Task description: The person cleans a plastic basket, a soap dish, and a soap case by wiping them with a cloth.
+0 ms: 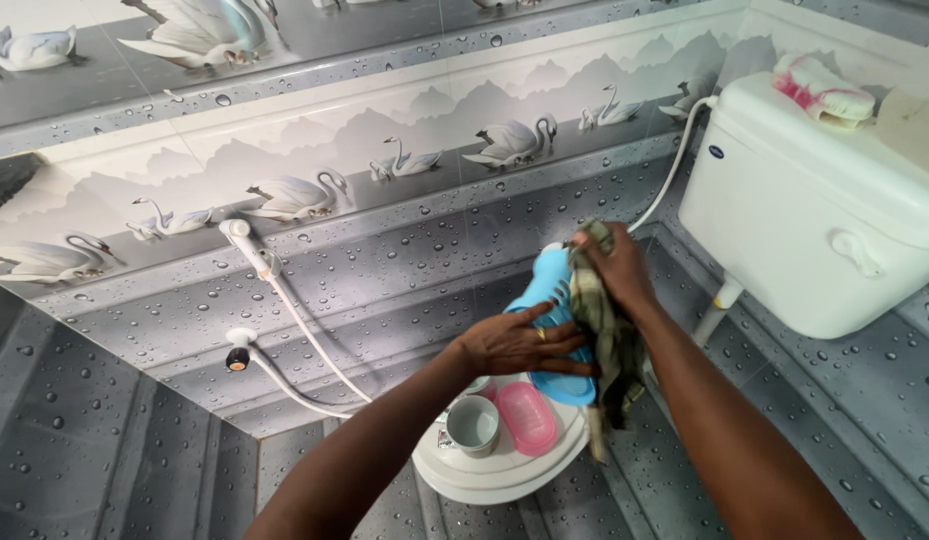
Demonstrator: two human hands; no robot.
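At centre of frame, left hand [514, 343] gripping light blue plastic slipper [549, 300] over white closed toilet lid [484, 475], right hand [612, 268] closed around checked green cloth [609, 340] against slipper.

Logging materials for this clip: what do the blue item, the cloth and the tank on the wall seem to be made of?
Blue item, held by the left hand: probably moulded plastic, smooth, slotted, evenly coloured. Cloth in the right hand: woven fabric, checked, limp and bunched. Tank: white and glossy with soft highlights, likely plastic, though ceramic cannot be ruled out.
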